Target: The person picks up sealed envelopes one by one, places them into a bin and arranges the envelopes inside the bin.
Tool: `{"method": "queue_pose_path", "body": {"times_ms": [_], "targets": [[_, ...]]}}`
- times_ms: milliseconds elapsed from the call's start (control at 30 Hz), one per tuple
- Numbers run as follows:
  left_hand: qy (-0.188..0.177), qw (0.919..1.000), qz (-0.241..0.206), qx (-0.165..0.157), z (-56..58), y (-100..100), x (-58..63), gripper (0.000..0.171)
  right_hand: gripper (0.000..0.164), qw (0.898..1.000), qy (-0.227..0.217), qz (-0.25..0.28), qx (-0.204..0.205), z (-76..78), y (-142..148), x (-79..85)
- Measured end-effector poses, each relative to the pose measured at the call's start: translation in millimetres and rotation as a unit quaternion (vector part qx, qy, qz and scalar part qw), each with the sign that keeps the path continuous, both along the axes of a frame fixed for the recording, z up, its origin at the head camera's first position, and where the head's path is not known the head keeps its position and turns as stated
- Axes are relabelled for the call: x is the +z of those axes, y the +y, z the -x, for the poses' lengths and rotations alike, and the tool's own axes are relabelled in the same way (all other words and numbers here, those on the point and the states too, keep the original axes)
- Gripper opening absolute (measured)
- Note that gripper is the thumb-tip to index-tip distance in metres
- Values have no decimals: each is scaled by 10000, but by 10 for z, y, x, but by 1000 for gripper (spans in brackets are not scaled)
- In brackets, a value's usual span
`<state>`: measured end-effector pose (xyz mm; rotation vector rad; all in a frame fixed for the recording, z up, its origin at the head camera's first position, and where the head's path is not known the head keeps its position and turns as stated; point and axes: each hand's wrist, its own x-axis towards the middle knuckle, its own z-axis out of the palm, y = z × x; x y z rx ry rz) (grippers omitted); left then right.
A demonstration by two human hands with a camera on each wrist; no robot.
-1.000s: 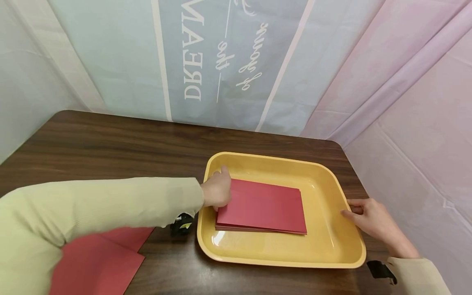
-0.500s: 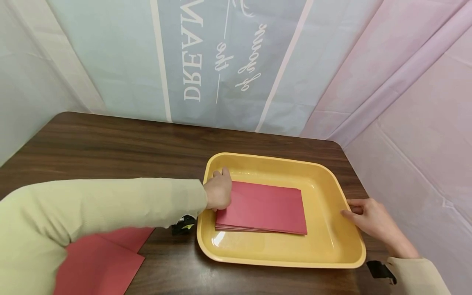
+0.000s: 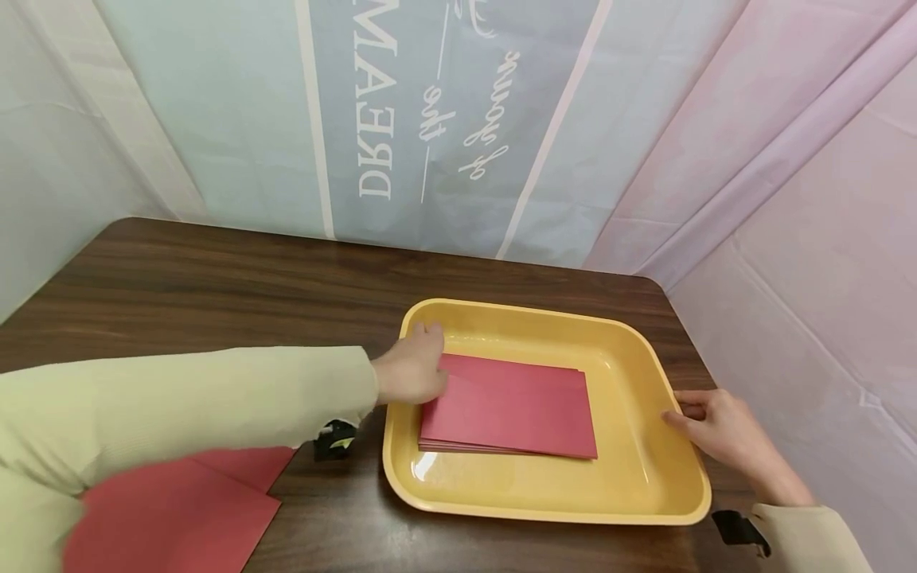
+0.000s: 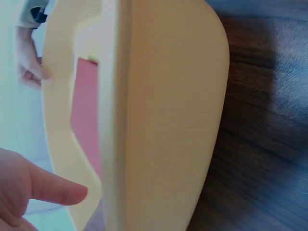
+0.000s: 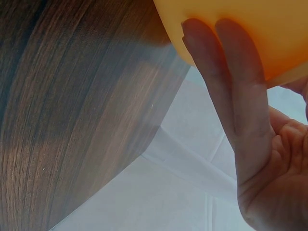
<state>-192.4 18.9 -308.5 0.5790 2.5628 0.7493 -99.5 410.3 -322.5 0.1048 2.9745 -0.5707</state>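
Note:
A yellow plastic tray with rounded corners stands on the table. Flat inside it, towards its left side, lies a neat stack of red paper sheets. My left hand reaches over the tray's left rim, at the stack's left end, with nothing in its grip. In the left wrist view its thumb is stretched out above the rim, while the other fingers are mostly hidden. My right hand holds the tray's right wall, thumb inside and fingers outside. Two straight fingers press the outer wall in the right wrist view.
More red sheets lie on the table at the lower left, partly under my left sleeve. The dark wooden table ends at a printed cloth backdrop behind and a pale pink cloth on the right.
My left hand has drawn back slightly to the left from the stack, and its fingers have loosened. The stack, the tray and my right hand have stayed in place.

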Motion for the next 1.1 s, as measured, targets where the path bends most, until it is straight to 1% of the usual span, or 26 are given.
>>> {"method": "queue_pose_path", "body": {"times_ms": [67,133,333,433,567,700,867,900,1000,1100], "targets": [[40,9996,-295,24,5,-88,28,32,43,10000,25,-18,17,-4,1,-3],[167,9986,-501,24,8,-183,48,22,42,10000,57,-39,34,-7,1,-6],[649,9947,-791,30,3,-468,84,18,42,9999,85,-46,46,-14,-1,-14],[655,9958,-641,-24,-16,-607,90,19,42,9999,98,-26,42,-21,0,-17],[370,9987,-235,-242,-71,-778,69,23,41,9999,105,-5,33,-26,2,-17],[143,9990,25,-424,-116,-935,-11,32,43,10000,50,-6,-1,-21,0,-11],[87,9977,369,-570,-129,-1127,-116,48,45,10000,-41,7,-43,-13,-13,-6],[104,9970,461,-609,-130,-1167,-127,54,45,10000,-49,23,-47,-12,-16,-5],[112,9939,821,-724,-140,-1289,-150,85,45,10000,-48,66,-51,-8,-21,-2],[114,9872,1345,-854,-154,-1409,-164,112,45,10000,-17,68,-36,-4,-19,1]]}}
